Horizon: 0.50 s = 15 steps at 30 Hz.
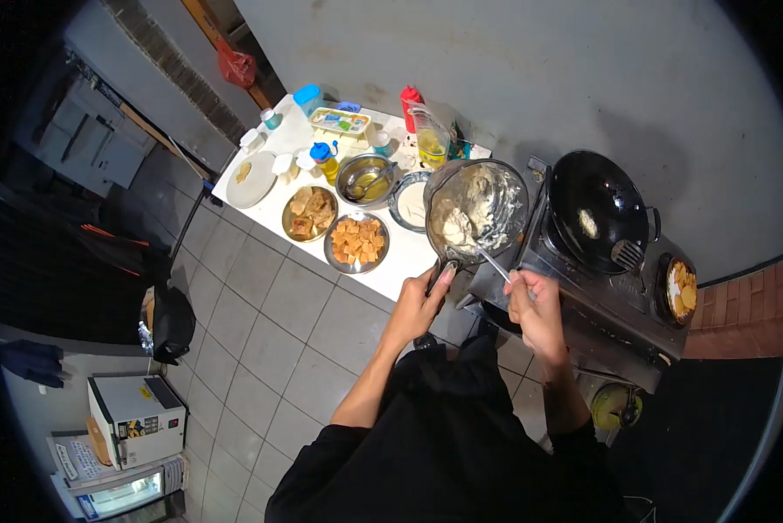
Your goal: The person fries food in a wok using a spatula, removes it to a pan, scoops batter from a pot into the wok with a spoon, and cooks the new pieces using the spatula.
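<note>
"Where are you seeing the pan (515, 196)?"
"Beside the stove (618, 303), over the end of the bench (393, 277); the left hand (423, 303) is gripping its handle (441, 275), the right hand (535, 312) is pinching a spoon (495, 262)"
"What's the tub (340, 120) saying?"
"Its print is looking unreadable, like that on the white box (130, 401), and batter (457, 228) is hiding the spoon's tip"

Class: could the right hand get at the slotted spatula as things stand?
Probably not straight away: the right hand is gripping a utensil handle. Once freed, it would likely reach the slotted spatula, as nothing seems between them.
</note>
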Motion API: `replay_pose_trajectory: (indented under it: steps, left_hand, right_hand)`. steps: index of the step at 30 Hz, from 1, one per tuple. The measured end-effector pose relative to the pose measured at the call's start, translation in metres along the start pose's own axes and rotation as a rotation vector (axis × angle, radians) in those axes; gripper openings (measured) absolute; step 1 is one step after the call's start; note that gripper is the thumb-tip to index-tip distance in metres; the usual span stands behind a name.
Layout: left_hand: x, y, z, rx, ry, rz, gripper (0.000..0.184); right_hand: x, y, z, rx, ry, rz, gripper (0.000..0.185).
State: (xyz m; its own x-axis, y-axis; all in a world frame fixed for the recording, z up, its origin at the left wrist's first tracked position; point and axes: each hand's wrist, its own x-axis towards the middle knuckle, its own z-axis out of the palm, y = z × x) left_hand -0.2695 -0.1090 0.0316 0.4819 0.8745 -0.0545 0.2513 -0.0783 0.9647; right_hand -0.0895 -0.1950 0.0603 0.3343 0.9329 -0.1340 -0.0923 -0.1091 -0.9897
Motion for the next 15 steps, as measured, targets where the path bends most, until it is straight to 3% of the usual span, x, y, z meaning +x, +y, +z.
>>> replay_pose_trajectory:
  steps: [2, 5, 7, 15]
  left_hand:
    - [-0.002, -0.001, -0.002, 0.011, 0.013, 0.014, 0.04]
    - [-0.007, -0.001, -0.005, -0.015, 0.009, -0.036, 0.041]
    - [-0.008, -0.002, -0.006, -0.042, 0.009, -0.027, 0.042]
    - [-0.016, -0.013, -0.011, -0.055, 0.008, -0.085, 0.042]
  right_hand:
    - [-0.003, 0.002, 0.004, -0.188, -0.032, -0.18, 0.028]
    - [-0.005, -0.004, 0.007, -0.062, -0.038, -0.014, 0.027]
    - [-0.003, -0.009, 0.01, 0.191, -0.064, 0.164, 0.026]
    - [0.003, -0.01, 0.008, 0.361, -0.161, 0.312, 0.027]
